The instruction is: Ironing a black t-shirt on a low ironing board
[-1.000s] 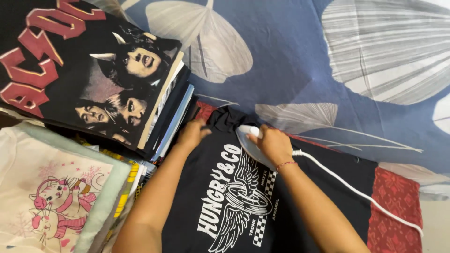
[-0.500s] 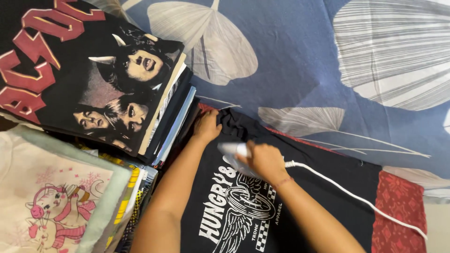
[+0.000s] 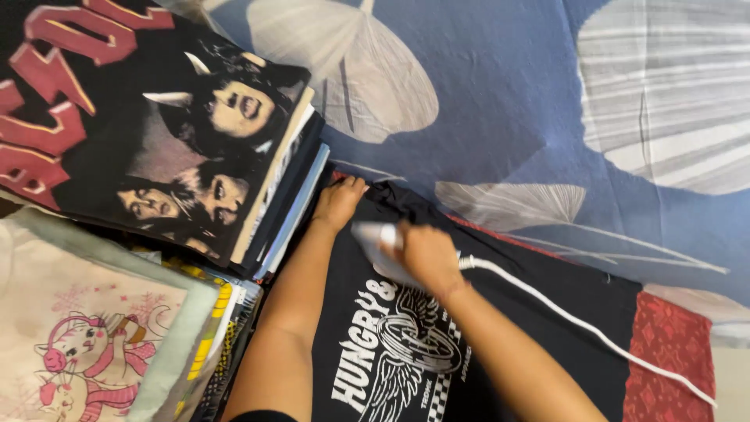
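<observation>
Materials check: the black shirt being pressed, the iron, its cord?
Black shirt: soft knit fabric, likely cotton, matte, with a flat white printed graphic; it drapes and creases. Iron under the right hand: blurred, looks like smooth white plastic. Cord: white, smooth, probably rubber or plastic sheathed.

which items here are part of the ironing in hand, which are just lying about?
In use:
- black printed T-shirt, laid flat
- white iron, in the right hand
- white cord trailing from it
- left hand, pressing the shirt's top edge
- red patterned cloth under the shirt

Lying about:
- stack of folded shirts, black printed one on top
- cream cartoon-print stack
- blue leaf-print sheet
</observation>
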